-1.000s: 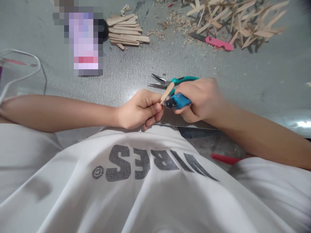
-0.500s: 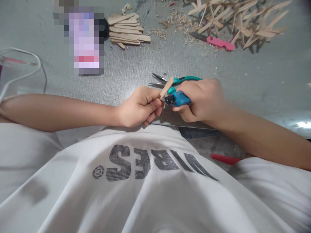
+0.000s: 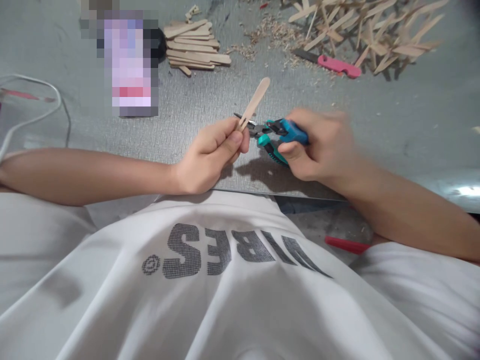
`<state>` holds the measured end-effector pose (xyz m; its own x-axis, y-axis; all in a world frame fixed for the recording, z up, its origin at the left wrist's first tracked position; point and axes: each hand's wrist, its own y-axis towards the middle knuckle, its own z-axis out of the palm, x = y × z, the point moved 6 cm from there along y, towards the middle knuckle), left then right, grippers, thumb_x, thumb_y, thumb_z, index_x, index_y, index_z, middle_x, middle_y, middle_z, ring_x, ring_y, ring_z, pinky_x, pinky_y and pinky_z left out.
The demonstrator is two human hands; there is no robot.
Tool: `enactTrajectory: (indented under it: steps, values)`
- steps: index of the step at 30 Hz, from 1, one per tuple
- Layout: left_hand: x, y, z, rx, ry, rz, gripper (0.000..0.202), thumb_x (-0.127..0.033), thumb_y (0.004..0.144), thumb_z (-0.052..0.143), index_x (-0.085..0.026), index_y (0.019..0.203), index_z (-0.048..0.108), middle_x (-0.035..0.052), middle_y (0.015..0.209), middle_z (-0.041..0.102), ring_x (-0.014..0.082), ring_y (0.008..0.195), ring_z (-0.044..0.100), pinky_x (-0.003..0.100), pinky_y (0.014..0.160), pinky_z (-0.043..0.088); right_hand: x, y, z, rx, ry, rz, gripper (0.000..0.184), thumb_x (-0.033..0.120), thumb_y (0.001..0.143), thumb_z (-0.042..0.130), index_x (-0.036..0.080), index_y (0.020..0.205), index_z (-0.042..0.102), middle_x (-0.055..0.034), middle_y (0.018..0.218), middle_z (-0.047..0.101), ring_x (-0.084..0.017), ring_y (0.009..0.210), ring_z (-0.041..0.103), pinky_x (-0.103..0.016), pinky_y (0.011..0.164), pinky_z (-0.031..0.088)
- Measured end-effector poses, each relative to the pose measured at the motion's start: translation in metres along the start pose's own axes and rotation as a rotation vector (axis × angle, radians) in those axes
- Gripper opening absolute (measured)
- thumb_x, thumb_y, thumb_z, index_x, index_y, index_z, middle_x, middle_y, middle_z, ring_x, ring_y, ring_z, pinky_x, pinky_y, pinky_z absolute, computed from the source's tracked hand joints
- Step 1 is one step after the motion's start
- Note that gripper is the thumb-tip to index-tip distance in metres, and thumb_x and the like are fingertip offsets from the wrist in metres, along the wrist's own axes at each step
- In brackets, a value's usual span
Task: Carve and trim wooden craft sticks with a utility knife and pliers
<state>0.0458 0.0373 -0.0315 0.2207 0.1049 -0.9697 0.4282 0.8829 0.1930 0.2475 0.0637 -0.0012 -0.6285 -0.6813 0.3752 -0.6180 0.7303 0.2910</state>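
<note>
My left hand (image 3: 213,152) is closed, pinching a wooden craft stick (image 3: 256,101) between thumb and fingers. The stick points up and to the right, with a small slit near my fingertips. My right hand (image 3: 318,142) is wrapped round blue-handled cutting pliers (image 3: 294,132). Their dark jaws point left toward the stick and stand apart from it. Beneath both lies a second pair of pliers, teal-handled needle-nose pliers (image 3: 263,141), on the table, partly hidden by the stick and the blue pliers.
Craft sticks (image 3: 195,46) lie bundled beside a blurred-out phone-like object (image 3: 131,65). A pink-handled knife (image 3: 339,66), wood shavings (image 3: 275,32) and a heap of crossed sticks (image 3: 369,30) occupy the far right. A white cable (image 3: 56,95) loops at left; the table edge (image 3: 262,193) runs near my shirt.
My left hand has lifted slightly, and more of the stick now shows above it. My right hand has drawn the blue pliers up and rightward, away from the stick.
</note>
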Motion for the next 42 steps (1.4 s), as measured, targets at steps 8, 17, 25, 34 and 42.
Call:
enactTrajectory:
  steps: [8, 17, 25, 34, 42]
  values:
    - [-0.001, -0.004, 0.006, 0.07, -0.085, -0.07, 0.062, -0.077, 0.11, 0.078, -0.026, 0.082, 0.056, -0.0061, 0.059, 0.038, 0.0113, 0.052, 0.033, 0.031, 0.048, 0.023, 0.002, -0.002, 0.009, 0.131, -0.109, 0.009, 0.088, 0.101, 0.112, 0.014, 0.027, 0.101, 0.06, -0.0082, 0.079, 0.067, -0.025, 0.066, 0.054, -0.042, 0.066, 0.035]
    - [-0.004, -0.007, 0.008, 0.031, -0.123, -0.198, 0.064, -0.076, 0.105, 0.084, -0.024, 0.078, 0.056, -0.004, 0.062, 0.04, 0.0094, 0.051, 0.033, 0.029, 0.046, 0.025, 0.001, -0.004, 0.013, 0.127, -0.193, 0.025, 0.09, 0.101, 0.111, 0.017, 0.026, 0.104, 0.066, -0.0109, 0.083, 0.073, -0.026, 0.069, 0.06, -0.043, 0.067, 0.035]
    - [0.0, -0.007, 0.008, 0.079, -0.212, -0.253, 0.054, -0.056, 0.11, 0.081, -0.023, 0.077, 0.054, -0.0047, 0.064, 0.039, 0.0077, 0.051, 0.033, 0.027, 0.049, 0.028, 0.0, -0.004, 0.011, 0.07, -0.149, -0.001, 0.093, 0.104, 0.109, 0.011, 0.026, 0.098, 0.06, -0.008, 0.078, 0.068, -0.022, 0.063, 0.053, -0.04, 0.065, 0.033]
    - [-0.005, -0.006, 0.017, 0.155, -0.362, -0.325, 0.048, -0.037, 0.102, 0.077, -0.023, 0.069, 0.045, -0.0058, 0.062, 0.03, 0.0065, 0.049, 0.024, 0.024, 0.049, 0.022, 0.004, -0.003, 0.014, 0.02, -0.116, -0.079, 0.092, 0.1, 0.111, 0.014, 0.026, 0.1, 0.066, -0.0067, 0.08, 0.07, -0.021, 0.063, 0.053, -0.039, 0.063, 0.031]
    - [-0.002, -0.01, 0.021, 0.172, -0.316, -0.321, 0.051, -0.047, 0.098, 0.081, -0.025, 0.069, 0.045, -0.0069, 0.059, 0.032, 0.0078, 0.049, 0.025, 0.026, 0.05, 0.023, 0.006, -0.003, 0.014, 0.08, -0.102, -0.095, 0.095, 0.101, 0.111, 0.012, 0.025, 0.104, 0.068, -0.0066, 0.078, 0.066, -0.024, 0.068, 0.06, -0.04, 0.066, 0.036]
